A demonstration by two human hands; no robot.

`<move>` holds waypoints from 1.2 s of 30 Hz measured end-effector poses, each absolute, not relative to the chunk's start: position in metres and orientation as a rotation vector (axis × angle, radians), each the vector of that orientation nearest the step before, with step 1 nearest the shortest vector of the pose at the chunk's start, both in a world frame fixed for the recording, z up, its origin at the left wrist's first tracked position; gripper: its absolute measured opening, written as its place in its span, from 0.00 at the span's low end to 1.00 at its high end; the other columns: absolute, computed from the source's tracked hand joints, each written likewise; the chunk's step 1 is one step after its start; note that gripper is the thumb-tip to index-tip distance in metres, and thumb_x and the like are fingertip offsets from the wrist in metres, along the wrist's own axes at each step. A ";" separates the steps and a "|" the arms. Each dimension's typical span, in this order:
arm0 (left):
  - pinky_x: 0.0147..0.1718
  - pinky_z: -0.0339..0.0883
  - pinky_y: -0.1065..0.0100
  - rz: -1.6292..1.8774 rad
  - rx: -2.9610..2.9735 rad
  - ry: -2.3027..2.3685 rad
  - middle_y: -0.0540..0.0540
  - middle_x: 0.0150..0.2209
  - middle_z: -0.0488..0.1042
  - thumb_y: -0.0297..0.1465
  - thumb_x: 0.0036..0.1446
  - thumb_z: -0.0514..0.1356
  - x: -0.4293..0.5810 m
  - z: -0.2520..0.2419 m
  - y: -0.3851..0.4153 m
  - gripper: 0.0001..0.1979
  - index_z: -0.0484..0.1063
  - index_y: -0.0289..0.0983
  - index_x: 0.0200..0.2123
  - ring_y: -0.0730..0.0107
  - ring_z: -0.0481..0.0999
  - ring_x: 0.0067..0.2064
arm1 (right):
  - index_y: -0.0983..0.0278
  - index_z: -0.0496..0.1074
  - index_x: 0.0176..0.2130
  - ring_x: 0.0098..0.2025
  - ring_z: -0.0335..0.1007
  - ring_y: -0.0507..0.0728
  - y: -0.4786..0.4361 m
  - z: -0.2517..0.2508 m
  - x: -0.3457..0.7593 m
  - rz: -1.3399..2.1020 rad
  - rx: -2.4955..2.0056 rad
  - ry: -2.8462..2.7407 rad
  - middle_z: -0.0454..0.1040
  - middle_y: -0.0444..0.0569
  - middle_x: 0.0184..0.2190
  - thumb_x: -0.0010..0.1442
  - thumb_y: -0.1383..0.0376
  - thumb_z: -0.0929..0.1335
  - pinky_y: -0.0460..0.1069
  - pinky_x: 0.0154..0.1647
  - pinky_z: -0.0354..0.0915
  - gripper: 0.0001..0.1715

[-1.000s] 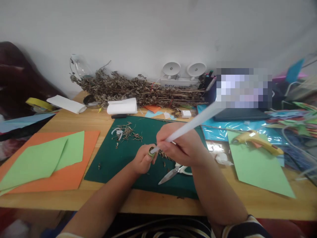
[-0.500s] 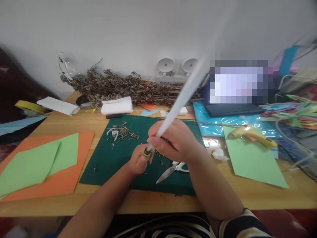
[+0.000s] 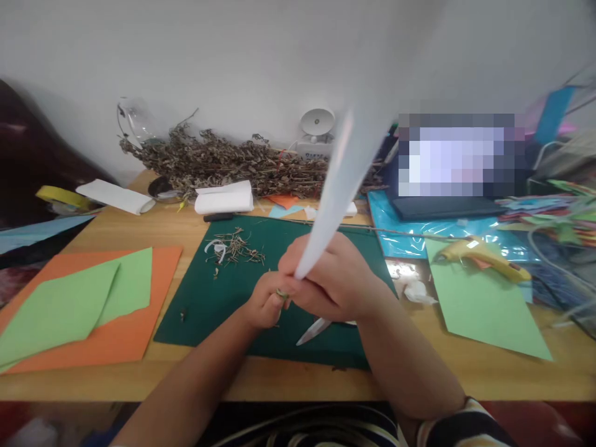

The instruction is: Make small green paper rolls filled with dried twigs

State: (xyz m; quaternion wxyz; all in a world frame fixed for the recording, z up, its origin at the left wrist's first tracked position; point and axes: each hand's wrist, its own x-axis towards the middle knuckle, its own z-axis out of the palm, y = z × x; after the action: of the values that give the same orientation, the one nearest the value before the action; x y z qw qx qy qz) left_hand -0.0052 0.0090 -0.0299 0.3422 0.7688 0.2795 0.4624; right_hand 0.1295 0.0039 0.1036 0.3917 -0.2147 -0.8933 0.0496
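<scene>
Above the green cutting mat (image 3: 186, 310), my left hand (image 3: 261, 303) is closed round a small green paper tube (image 3: 281, 293), of which only a sliver shows. My right hand (image 3: 338, 282) grips a long, translucent white rod (image 3: 331, 202) near its lower end. The rod slants up toward the camera and blurs at the top. Right fingertips press against the tube's mouth and hide whatever is in it. Below the right hand lie scissors (image 3: 313, 332), with only the blades showing well. Dried stem bits (image 3: 239, 247) are heaped at the mat's upper left.
Green sheets (image 3: 60, 310) lie on an orange sheet (image 3: 161, 279) at left. A yellow glue gun (image 3: 484, 257) rests on another green sheet (image 3: 488, 316) at right. Dried plant bundles (image 3: 233, 158) and a white paper roll (image 3: 224, 198) line the back, beside a blurred screen (image 3: 456, 161).
My right hand has come lower over the tube and covers its mouth, where brown filling showed before. The rod's top has swung nearer the camera. The scissors' handles are now hidden.
</scene>
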 end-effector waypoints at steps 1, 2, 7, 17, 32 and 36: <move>0.18 0.60 0.67 1.215 1.998 0.701 0.49 0.12 0.61 0.52 0.52 0.35 -0.005 -0.029 0.009 0.29 0.59 0.39 0.14 0.71 0.62 0.18 | 0.65 0.63 0.23 0.21 0.60 0.48 0.004 0.103 0.130 0.141 -0.536 -2.263 0.66 0.44 0.18 0.59 0.59 0.54 0.43 0.21 0.53 0.20; 0.18 0.60 0.67 1.227 1.993 0.669 0.49 0.13 0.61 0.51 0.52 0.35 -0.005 -0.028 0.009 0.29 0.60 0.39 0.15 0.71 0.62 0.18 | 0.65 0.63 0.23 0.21 0.60 0.48 0.005 0.102 0.130 0.154 -0.537 -2.262 0.65 0.44 0.18 0.59 0.59 0.54 0.43 0.21 0.53 0.20; 0.17 0.57 0.68 1.287 1.971 0.543 0.49 0.13 0.60 0.48 0.55 0.37 -0.004 -0.018 0.008 0.27 0.60 0.38 0.16 0.72 0.60 0.17 | 0.65 0.61 0.21 0.20 0.56 0.48 0.008 0.103 0.132 0.185 -0.527 -2.234 0.61 0.43 0.16 0.58 0.60 0.54 0.43 0.21 0.52 0.19; 0.17 0.51 0.72 1.286 1.927 0.486 0.50 0.14 0.57 0.48 0.55 0.38 -0.003 -0.016 0.007 0.28 0.56 0.34 0.14 0.78 0.57 0.17 | 0.65 0.60 0.24 0.21 0.54 0.47 0.009 0.110 0.139 0.273 -0.587 -2.234 0.61 0.42 0.18 0.58 0.63 0.55 0.42 0.22 0.51 0.14; 0.17 0.51 0.71 1.260 1.897 0.479 0.50 0.14 0.57 0.49 0.54 0.38 -0.003 -0.020 0.008 0.27 0.56 0.35 0.15 0.77 0.58 0.17 | 0.65 0.61 0.24 0.21 0.57 0.47 0.010 0.108 0.140 0.349 -0.536 -2.208 0.63 0.43 0.18 0.59 0.61 0.56 0.43 0.22 0.52 0.16; 0.17 0.52 0.71 1.262 1.916 0.465 0.50 0.14 0.58 0.48 0.55 0.38 -0.003 -0.018 0.008 0.27 0.56 0.35 0.15 0.77 0.58 0.17 | 0.65 0.61 0.25 0.21 0.55 0.47 0.010 0.107 0.139 0.392 -0.551 -2.286 0.62 0.42 0.18 0.59 0.60 0.55 0.43 0.22 0.51 0.16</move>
State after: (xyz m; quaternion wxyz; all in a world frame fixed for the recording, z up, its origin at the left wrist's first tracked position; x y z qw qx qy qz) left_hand -0.0029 0.0079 -0.0185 0.3897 0.7537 0.1831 0.4965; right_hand 0.1393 0.0104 0.1072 0.3697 -0.2147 -0.8910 0.1530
